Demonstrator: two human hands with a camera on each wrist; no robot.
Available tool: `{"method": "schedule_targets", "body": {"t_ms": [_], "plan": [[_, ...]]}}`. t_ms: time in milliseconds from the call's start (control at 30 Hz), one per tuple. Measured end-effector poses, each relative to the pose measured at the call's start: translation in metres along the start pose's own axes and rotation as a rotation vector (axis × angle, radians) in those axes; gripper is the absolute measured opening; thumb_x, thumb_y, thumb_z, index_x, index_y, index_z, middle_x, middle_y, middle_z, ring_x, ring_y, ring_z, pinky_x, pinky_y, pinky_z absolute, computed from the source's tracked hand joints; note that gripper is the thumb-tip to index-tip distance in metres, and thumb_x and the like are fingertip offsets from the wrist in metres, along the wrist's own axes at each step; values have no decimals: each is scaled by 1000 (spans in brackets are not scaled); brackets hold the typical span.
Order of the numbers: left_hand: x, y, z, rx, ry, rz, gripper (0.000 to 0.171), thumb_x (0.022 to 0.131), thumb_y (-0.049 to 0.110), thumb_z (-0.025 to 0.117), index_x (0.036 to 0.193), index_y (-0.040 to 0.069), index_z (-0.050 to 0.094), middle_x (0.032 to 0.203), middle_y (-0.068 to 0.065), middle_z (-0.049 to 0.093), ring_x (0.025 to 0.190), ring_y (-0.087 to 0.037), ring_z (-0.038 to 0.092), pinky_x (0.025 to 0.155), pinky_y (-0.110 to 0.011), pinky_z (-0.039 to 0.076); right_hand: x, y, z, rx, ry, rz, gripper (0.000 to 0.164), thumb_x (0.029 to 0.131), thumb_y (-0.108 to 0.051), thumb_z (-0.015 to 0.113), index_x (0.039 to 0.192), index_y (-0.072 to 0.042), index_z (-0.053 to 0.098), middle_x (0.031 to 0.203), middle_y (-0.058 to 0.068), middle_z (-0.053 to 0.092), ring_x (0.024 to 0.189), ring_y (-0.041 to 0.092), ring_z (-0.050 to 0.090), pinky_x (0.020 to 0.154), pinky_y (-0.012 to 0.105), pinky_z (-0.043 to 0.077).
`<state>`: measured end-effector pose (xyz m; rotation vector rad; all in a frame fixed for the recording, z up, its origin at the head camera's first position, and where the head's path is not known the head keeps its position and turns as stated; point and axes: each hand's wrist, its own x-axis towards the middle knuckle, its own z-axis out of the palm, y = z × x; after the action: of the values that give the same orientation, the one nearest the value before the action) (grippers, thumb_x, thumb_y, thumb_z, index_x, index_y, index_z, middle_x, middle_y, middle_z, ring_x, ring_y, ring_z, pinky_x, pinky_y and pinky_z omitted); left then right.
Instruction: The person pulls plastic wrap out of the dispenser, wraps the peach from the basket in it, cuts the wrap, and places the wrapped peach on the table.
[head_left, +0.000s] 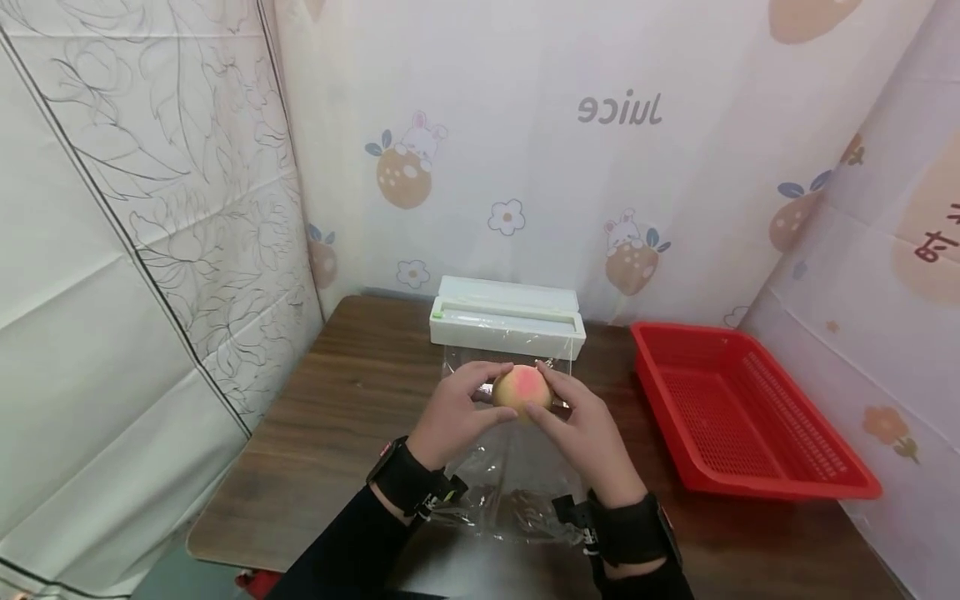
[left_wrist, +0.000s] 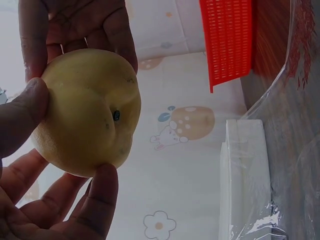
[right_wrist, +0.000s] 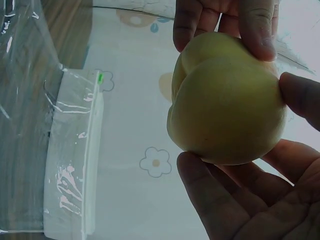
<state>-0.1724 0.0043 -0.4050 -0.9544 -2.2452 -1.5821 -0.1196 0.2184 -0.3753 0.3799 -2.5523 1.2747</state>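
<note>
A peach [head_left: 522, 390], yellow with a pink blush on top, is held between both hands above the table. My left hand [head_left: 456, 412] grips its left side with thumb and fingertips; my right hand [head_left: 588, 425] holds the right side the same way. In the left wrist view the peach [left_wrist: 82, 115] shows its creased end with a small dark spot. The right wrist view shows the smooth yellow flank of the peach [right_wrist: 232, 107]. Below the hands, a sheet of clear plastic film [head_left: 506, 479] lies over the table, running out from a white film dispenser box [head_left: 506, 335].
A red plastic basket [head_left: 780, 486] with perforated sides stands at the right of the brown wooden table [head_left: 330, 433]. The dispenser's lid [head_left: 510, 292] is raised at the back, near the printed curtain [head_left: 525, 150]. White cloth [head_left: 112, 333] hangs along the left.
</note>
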Motion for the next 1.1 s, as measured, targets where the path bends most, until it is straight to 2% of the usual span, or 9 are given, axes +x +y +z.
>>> {"method": "schedule_targets", "body": {"t_ms": [333, 467, 633, 800, 967, 1100], "plan": [[-3, 5, 1, 56, -37, -8, 57, 88, 20, 89, 141, 13, 68, 138, -2, 69, 122, -13, 66, 90, -27, 62, -3, -1, -2, -92, -24, 13, 66, 99, -31, 78, 158, -18, 53, 151, 10, 63, 125, 26, 67, 97, 46, 62], [-4, 7, 0, 70, -47, -7, 57, 88, 20, 88, 141, 12, 68, 137, -3, 69, 119, -14, 67, 90, -29, 62, -4, -2, -2, -83, -32, 16, 66, 98, -30, 78, 158, -19, 53, 149, 9, 64, 123, 25, 68, 97, 44, 62], [-9, 10, -1, 85, -89, -38, 56, 90, 22, 87, 142, 14, 66, 138, -1, 68, 117, -13, 67, 92, -30, 62, -9, -2, 2, -71, -42, 36, 67, 97, -26, 79, 157, -15, 53, 149, 11, 64, 126, 27, 68, 98, 46, 61], [-13, 11, -7, 96, -95, -60, 57, 90, 23, 87, 143, 15, 66, 139, -1, 68, 120, -14, 66, 93, -29, 62, -9, -2, 7, -67, -43, 19, 66, 97, -27, 79, 157, -14, 54, 149, 10, 64, 128, 28, 67, 97, 44, 62], [-18, 12, -12, 120, -98, -83, 57, 90, 24, 87, 142, 15, 66, 137, -1, 69, 116, -14, 68, 92, -30, 62, -9, -2, 12, -72, -60, -2, 65, 98, -31, 79, 156, -14, 55, 148, 10, 65, 128, 27, 67, 95, 40, 63], [-22, 10, -16, 129, -112, -95, 58, 91, 25, 86, 144, 15, 64, 139, -1, 69, 114, -14, 69, 92, -32, 63, -8, -4, 15, -83, -68, -14, 63, 97, -26, 80, 155, -14, 56, 146, 9, 66, 125, 26, 68, 94, 39, 63]]}}
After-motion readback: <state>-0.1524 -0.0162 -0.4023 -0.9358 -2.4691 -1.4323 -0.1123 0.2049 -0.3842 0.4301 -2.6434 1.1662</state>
